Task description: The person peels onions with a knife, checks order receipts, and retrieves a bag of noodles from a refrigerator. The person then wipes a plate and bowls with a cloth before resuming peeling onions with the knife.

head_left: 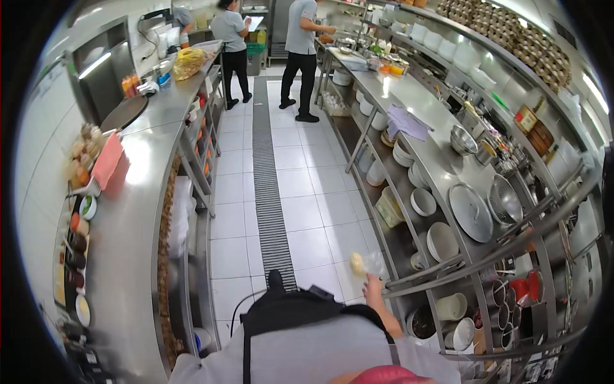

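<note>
My right hand (372, 287) is low at the front, beside the right-hand counter, its fingers closed on a clear plastic bag (375, 263). A pale yellow lump (357, 263) shows at the bag's left side; I cannot tell what it is. The bag hangs over the tiled floor, next to the lower shelves. My left hand is out of view. A black apron (300, 313) covers my front.
A long steel counter (137, 211) runs along the left, holding a red tray (112, 163). The right counter carries a purple cloth (408, 123), a metal bowl (464, 139) and a round lid (471, 211). Two people stand ahead by the floor drain (263, 141); another is partly visible.
</note>
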